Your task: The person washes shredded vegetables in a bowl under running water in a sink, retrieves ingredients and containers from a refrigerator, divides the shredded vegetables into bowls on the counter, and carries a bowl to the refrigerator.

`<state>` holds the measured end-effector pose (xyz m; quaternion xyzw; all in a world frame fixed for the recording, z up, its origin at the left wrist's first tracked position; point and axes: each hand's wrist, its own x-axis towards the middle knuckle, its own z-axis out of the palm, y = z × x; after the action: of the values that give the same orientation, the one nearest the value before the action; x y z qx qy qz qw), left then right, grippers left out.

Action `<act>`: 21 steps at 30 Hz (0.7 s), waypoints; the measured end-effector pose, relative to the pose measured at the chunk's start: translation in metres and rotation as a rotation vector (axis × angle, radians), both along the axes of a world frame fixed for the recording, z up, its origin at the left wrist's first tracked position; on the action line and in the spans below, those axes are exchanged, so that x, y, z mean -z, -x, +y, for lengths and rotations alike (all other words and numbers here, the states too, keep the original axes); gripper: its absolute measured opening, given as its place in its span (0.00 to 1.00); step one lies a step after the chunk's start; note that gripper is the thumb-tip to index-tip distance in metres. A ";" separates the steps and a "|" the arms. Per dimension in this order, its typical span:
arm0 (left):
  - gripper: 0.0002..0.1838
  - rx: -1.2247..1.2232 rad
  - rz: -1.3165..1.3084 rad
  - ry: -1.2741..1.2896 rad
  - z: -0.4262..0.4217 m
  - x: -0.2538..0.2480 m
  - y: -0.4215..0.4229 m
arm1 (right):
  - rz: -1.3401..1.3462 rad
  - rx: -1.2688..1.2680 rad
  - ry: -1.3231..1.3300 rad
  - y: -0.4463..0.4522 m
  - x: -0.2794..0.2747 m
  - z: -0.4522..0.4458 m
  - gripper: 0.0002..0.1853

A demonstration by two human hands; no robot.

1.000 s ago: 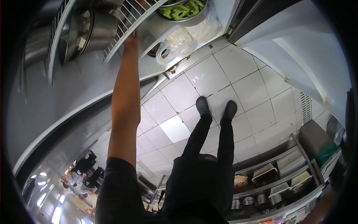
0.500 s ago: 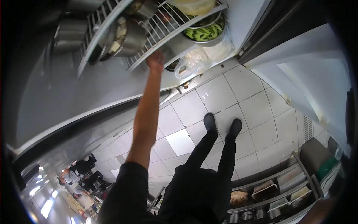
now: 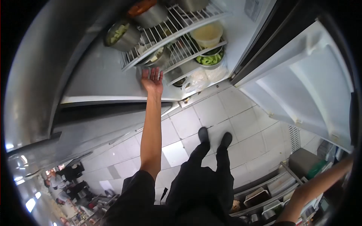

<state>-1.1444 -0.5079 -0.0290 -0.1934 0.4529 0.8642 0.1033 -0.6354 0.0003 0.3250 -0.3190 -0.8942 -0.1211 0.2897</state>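
Metal pot: silvery, curved wall, pale chunks inside. Left hand near it, palm up, fingers extended. Right hand outside view; grip cannot be told.

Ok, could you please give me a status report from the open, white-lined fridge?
Bare left hand open, palm up, empty. Right hand out of view. Round steel pot of white pieces close by, partly hidden by white wire shelf.

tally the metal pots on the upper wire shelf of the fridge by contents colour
Silver round metal pot with pale green chunks: 1
Silver metal pot with orange contents: 1
Silver metal pot, contents out of view: 1
Total: 3
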 end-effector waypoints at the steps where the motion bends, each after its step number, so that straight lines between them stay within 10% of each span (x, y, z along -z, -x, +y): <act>1: 0.23 -0.030 -0.067 -0.047 0.008 -0.007 0.004 | 0.042 0.044 0.022 -0.002 0.006 -0.002 0.22; 4: 0.23 0.055 -0.051 0.069 0.011 -0.002 0.020 | -0.372 0.127 -0.607 -0.048 0.021 0.064 0.17; 5: 0.21 0.070 -0.061 0.036 0.007 0.009 0.033 | 0.250 0.312 -0.319 0.031 0.019 -0.043 0.13; 6: 0.21 0.050 -0.070 0.017 0.001 0.014 0.029 | 0.330 0.430 -0.376 0.051 0.016 -0.084 0.11; 7: 0.20 0.126 -0.018 0.152 0.006 0.012 0.036 | 0.466 0.091 -0.407 0.046 0.027 -0.088 0.11; 10: 0.19 0.137 -0.082 0.248 0.011 0.030 0.062 | 0.888 -0.270 0.482 0.102 0.126 -0.184 0.04; 16: 0.20 0.106 -0.051 0.376 0.035 0.030 0.070 | 0.195 -0.801 1.758 0.359 0.361 -0.291 0.12; 17: 0.20 0.100 -0.074 0.414 0.031 0.032 0.060 | 0.000 -0.845 1.217 0.392 0.349 -0.303 0.15; 18: 0.21 0.088 -0.097 0.443 0.025 0.034 0.052 | -0.254 -0.980 1.374 0.424 0.367 -0.295 0.18; 20: 0.21 0.061 -0.110 0.482 0.026 0.028 0.047 | 0.208 -0.682 1.620 0.487 0.505 -0.299 0.16; 21: 0.21 0.048 -0.114 0.509 0.026 0.028 0.045 | 0.182 -0.556 1.708 0.502 0.470 -0.289 0.16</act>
<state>-1.1890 -0.4820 -0.0571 -0.2507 0.6537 0.7074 0.0972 -1.1376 -0.2884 -0.1452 -0.2060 -0.6982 0.6843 0.0425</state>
